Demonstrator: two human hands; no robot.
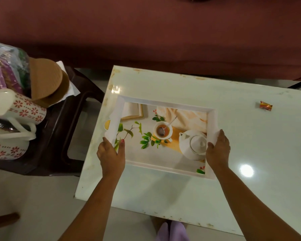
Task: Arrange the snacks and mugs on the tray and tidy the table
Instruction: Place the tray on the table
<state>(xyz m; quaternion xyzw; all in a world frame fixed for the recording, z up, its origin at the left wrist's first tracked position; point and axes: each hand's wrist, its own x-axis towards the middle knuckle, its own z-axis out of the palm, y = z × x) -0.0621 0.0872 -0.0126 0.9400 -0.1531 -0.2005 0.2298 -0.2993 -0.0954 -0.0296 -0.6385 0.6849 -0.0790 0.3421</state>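
Both hands, left hand (pixel 111 153) and right hand (pixel 217 152), grip the tray (pixel 165 168) edges on the table (pixel 250 136).

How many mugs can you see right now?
2, both lying on the dark stool left of the table: one mug further back, another mug nearer the camera. More may be hidden off-frame.
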